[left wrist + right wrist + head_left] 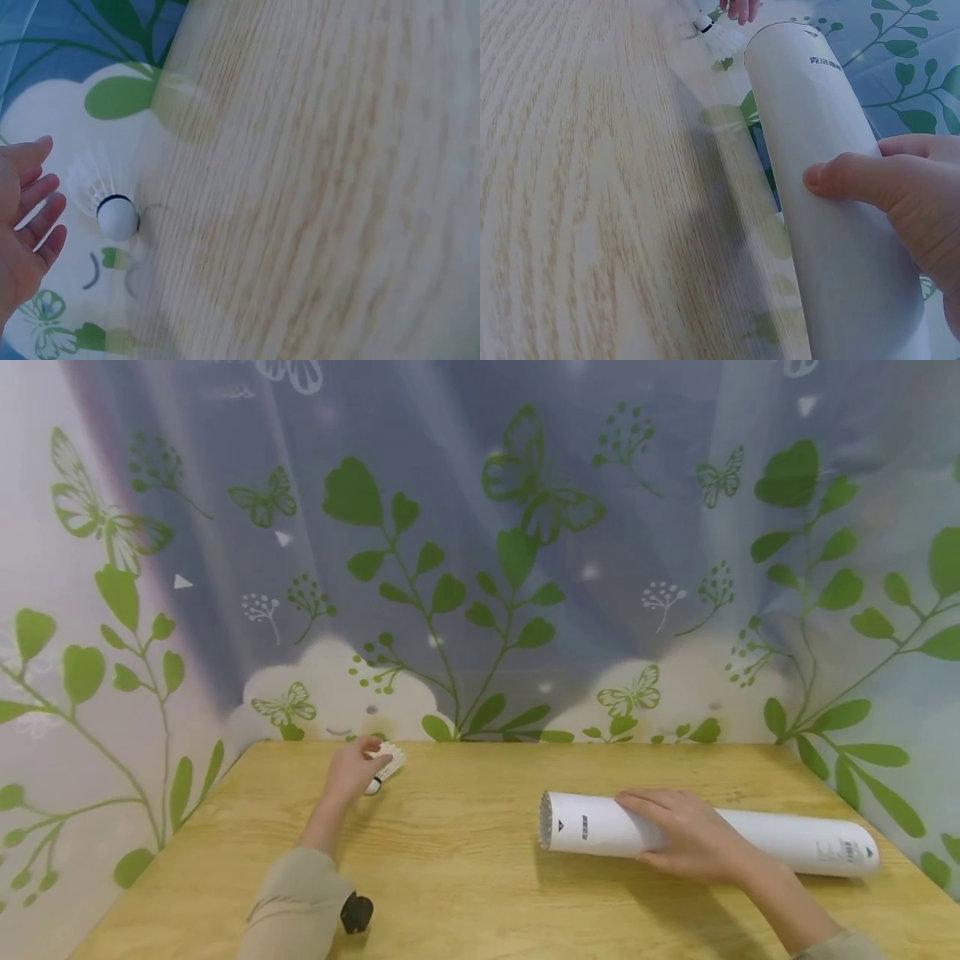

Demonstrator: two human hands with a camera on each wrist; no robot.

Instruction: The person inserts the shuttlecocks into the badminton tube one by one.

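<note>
A white shuttlecock (392, 761) with a dark band lies toward the back left of the table, its cork (118, 220) pointing to the near side. My left hand (354, 770) is right beside it, fingers loosely spread; in the left wrist view the fingertips (54, 238) stand apart from the feathers. On the right, my right hand (693, 835) grips a long white shuttlecock tube (795, 839) around its middle, thumb on one side. The tube lies on its side, held over the table, its left end (546, 821) facing left with a speckled grey look.
The wooden table (450, 877) reaches back to a curtain (480, 568) printed with green leaves and butterflies, which also hangs at both sides. A black wrist device (356, 912) is by the left sleeve (296, 902).
</note>
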